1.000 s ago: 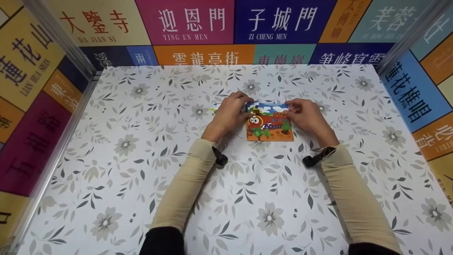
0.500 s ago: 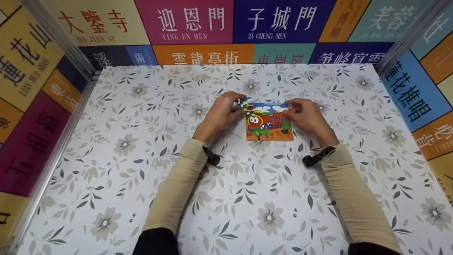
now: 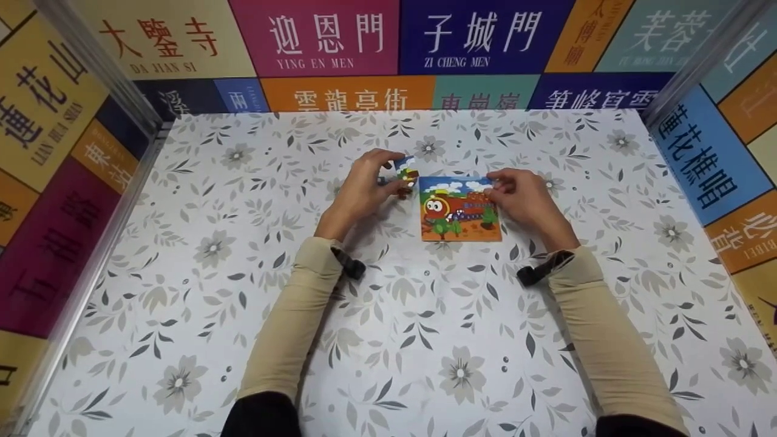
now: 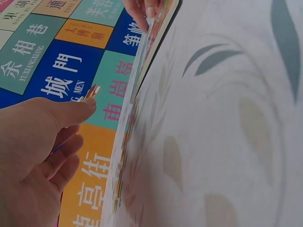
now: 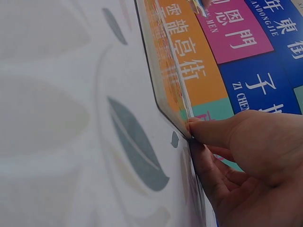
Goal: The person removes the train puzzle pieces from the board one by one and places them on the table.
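The picture board [image 3: 459, 209] lies on the table [image 3: 388, 340], between the hands [image 3: 358, 189] [image 3: 525, 195].

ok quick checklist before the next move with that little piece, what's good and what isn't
1. Piece gripped: ok, pinched in the left hand's fingers.
2. Picture steadied: ok, the right hand pinches its far right corner.
3. Picture lying on the table: ok.
4. Piece off the picture: ok, held apart.
5. Table by the left hand uncluttered: not ok, loose pieces lie there.
6. Where the piece fits: cannot tell.
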`<state>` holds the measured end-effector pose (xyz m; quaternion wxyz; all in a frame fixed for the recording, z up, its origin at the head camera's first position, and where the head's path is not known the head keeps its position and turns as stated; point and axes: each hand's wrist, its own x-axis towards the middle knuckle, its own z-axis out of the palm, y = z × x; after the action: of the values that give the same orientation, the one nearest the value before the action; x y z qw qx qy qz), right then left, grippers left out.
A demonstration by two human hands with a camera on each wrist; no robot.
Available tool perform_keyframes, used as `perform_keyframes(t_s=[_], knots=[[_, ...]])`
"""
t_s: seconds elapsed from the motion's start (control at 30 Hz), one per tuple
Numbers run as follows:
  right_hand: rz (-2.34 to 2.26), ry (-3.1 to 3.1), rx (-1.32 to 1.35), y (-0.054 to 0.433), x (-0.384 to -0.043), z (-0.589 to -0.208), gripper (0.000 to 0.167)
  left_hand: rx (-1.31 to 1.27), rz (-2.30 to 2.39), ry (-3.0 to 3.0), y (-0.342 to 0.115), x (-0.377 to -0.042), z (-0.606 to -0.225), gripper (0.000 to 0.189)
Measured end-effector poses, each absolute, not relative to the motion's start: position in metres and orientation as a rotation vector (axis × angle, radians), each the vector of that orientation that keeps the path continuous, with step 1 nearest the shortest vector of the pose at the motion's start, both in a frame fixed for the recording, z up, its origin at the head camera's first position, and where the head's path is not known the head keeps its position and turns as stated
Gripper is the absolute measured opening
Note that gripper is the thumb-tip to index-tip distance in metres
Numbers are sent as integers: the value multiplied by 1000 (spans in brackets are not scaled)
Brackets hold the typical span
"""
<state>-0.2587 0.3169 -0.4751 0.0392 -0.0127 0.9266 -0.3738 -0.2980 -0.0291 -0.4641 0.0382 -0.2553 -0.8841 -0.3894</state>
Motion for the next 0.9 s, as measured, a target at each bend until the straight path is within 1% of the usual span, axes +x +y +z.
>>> perform_keyframes(t_s=[0.4, 0.53, 0.9], knots=[[-1166, 2829, -53, 314, -259, -477, 43, -724, -1237, -2650, -53, -300, -464, 51], [-1154, 2829, -42, 315, -260, -476, 43, -715, -1220, -2650, -64, -301, -467, 49], [-1132, 2873, -51, 317, -259, -477, 40, -648, -1232, -2684, -98, -299, -473, 51]])
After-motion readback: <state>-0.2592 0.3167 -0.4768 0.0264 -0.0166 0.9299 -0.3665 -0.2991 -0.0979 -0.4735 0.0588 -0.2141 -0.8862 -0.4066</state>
